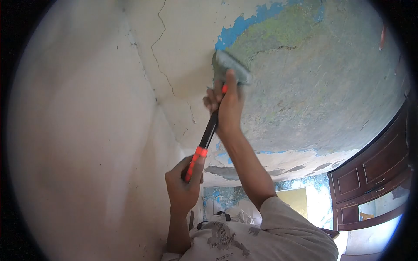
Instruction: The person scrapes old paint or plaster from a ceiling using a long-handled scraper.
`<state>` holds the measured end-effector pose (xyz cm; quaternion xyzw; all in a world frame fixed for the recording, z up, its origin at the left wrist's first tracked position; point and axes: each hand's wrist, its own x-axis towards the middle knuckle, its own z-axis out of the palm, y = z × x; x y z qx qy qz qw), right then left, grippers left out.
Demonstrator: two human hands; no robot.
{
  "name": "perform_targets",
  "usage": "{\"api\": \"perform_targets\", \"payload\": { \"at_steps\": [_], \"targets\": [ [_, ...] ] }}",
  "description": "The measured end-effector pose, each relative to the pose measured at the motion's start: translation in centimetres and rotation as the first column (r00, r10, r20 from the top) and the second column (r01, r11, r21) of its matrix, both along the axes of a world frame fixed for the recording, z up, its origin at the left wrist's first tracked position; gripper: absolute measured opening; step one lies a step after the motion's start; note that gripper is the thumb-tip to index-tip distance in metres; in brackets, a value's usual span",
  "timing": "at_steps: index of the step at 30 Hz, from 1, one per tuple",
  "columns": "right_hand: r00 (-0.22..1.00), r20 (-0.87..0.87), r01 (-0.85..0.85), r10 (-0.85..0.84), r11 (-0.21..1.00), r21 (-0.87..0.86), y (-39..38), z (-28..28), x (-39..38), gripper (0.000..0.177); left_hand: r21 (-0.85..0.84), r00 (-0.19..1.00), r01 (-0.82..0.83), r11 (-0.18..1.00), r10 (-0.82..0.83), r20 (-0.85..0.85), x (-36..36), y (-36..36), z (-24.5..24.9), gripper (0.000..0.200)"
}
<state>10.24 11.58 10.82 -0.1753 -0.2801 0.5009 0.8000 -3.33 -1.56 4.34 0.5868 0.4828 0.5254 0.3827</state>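
Note:
A long-handled scraper [209, 130] with a black shaft and red grip slants up across the middle of the view. My left hand [185, 176] is closed around the red grip at its lower end. Higher up, my right hand [228, 102] holds the shaft just below the head, its thumb laid toward the blade. The wide grey blade [233, 67], slightly blurred, lies against the wall surface [287, 100] at the edge between cream paint and bare grey-green plaster. A strip of blue paint [244, 26] shows just above the blade.
A cream surface [87, 130] fills the left side, and a thin crack [159, 65] runs down the paint near it. Dark wooden cabinets [370, 174] stand at the lower right. Peeling blue and white patches [222, 195] show behind my shirt.

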Motion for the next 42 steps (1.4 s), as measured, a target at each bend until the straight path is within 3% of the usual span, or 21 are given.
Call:
{"api": "perform_targets", "payload": {
  "at_steps": [13,28,31,37,40,42],
  "targets": [
    [0.999,0.021,-0.029,0.029,1.0,0.001,-0.7,-0.1,0.0,0.034,-0.064,0.999,0.026,0.998,-0.024,0.028,0.1,-0.8,0.8,0.031],
    [1.0,0.006,-0.012,0.012,0.999,0.048,-0.2,0.2,0.2,0.039,0.063,1.0,0.004,0.998,-0.004,0.002,-0.1,0.0,0.1,0.034],
    [1.0,0.018,-0.018,0.018,0.999,0.037,-0.2,-0.3,0.0,0.039,-0.011,1.0,0.023,1.0,-0.023,0.007,-0.2,-0.3,0.1,0.034],
    [1.0,-0.011,0.026,-0.026,0.998,0.056,-0.2,1.4,1.5,0.035,0.14,0.999,0.023,0.99,-0.029,0.038,1.3,0.4,1.2,0.035],
    [0.997,0.002,-0.077,0.077,0.997,0.027,-0.4,-0.1,0.7,0.034,0.002,0.999,0.032,0.999,-0.032,0.005,0.2,-0.3,0.6,0.034],
    [0.999,-0.007,-0.046,0.046,0.999,0.018,-0.5,0.5,1.3,0.036,0.032,0.998,0.056,0.998,-0.057,0.007,1.1,-0.4,0.9,0.033]
  ]
}}
